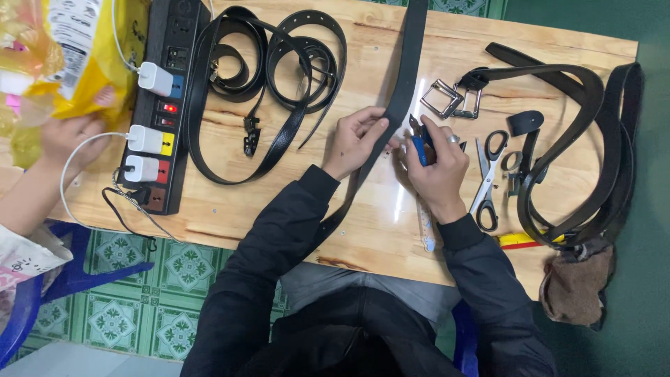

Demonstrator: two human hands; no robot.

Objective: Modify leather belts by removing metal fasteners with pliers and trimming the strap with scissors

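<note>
A long black belt (406, 70) runs from the table's far edge down to its near edge. My left hand (354, 142) pinches this belt at mid-length. My right hand (438, 166) grips a blue-handled plier-like tool (419, 143), with its jaws set at the belt's edge beside my left fingers. Both arms are in black sleeves.
Coiled black belts (272, 63) lie at the left, more belts (593, 139) at the right. Metal buckles (450, 99), scissors (487, 178), a power strip (164, 105) with chargers and a brown cloth (576, 283) are on the wooden table (363, 230). Another person's hand (66, 132) holds a yellow bag (77, 49) at the left.
</note>
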